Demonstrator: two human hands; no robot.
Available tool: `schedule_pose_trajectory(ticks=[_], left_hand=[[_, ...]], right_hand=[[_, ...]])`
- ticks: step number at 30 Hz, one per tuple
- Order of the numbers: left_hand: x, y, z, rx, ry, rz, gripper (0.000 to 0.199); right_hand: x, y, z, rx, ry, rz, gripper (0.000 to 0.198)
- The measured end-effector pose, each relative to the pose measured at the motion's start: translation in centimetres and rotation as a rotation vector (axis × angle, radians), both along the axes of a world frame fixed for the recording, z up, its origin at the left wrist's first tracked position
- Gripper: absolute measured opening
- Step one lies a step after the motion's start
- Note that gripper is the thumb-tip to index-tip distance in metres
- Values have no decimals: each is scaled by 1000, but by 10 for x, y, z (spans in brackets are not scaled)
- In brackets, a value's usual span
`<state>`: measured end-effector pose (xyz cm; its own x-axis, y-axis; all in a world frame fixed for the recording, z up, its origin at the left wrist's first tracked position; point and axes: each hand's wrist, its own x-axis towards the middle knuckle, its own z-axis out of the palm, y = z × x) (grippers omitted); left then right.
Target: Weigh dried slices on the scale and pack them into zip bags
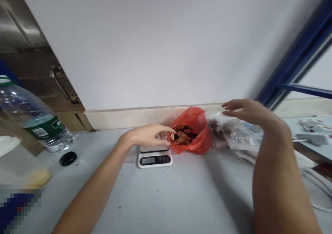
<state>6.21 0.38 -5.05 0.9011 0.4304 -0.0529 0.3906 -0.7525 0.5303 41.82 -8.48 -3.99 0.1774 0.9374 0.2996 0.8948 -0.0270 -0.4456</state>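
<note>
My left hand (150, 134) reaches over a small white digital kitchen scale (155, 160), hiding most of its weighing plate. Its thumb and fingers are apart, with the tips at the left rim of a red plastic bag (201, 142). Brown, dried-looking pieces (183, 137) fill the open mouth of that bag; their exact kind is unclear. To the right, my right hand (245, 110) hovers with fingers stretched out and nothing in them. Below it lie clear plastic bags (233, 133) with dark contents.
At the left stand a large water bottle (46, 128) with a green label and a pale container (15, 161). A black round lid (68, 158) lies nearby. White cables and plugs (313, 137) are at the far right, beside a blue frame (290, 61). A white wall backs the tabletop.
</note>
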Motion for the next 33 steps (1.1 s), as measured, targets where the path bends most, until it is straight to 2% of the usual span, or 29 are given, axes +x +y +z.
schedule_pose_trajectory(ticks=[4, 8, 12, 16, 19, 22, 24, 27, 29, 31, 33], left_hand=[[32, -6, -2, 34, 36, -78, 45], [49, -9, -7, 90, 70, -90, 43], [51, -10, -9, 87, 23, -96, 38], [46, -7, -4, 155, -121, -27, 32], [41, -4, 1, 166, -258, 67, 34], [34, -4, 7, 161, -391, 166, 41], [30, -5, 11, 138, -475, 226, 49], [22, -4, 13, 47, -610, 240, 55], [17, -1, 15, -27, -684, 211, 48], [10, 2, 18, -65, -717, 217, 35], [1, 5, 21, -48, -694, 262, 27]], right_hand=[[10, -1, -13, -177, 44, -168, 33], [9, 1, -25, -234, 190, -253, 32], [7, 0, -25, -181, 237, -283, 14], [0, -6, -9, -12, 196, -273, 3], [-16, -7, 7, 159, 273, -135, 13], [-44, -1, 19, 260, 422, 134, 30], [-69, 8, 21, 279, 514, 296, 38], [-109, 25, 16, 202, 688, 516, 38], [-133, 35, 10, 116, 820, 634, 33], [-153, 43, 3, 35, 930, 672, 28], [-166, 46, -3, -34, 996, 617, 27]])
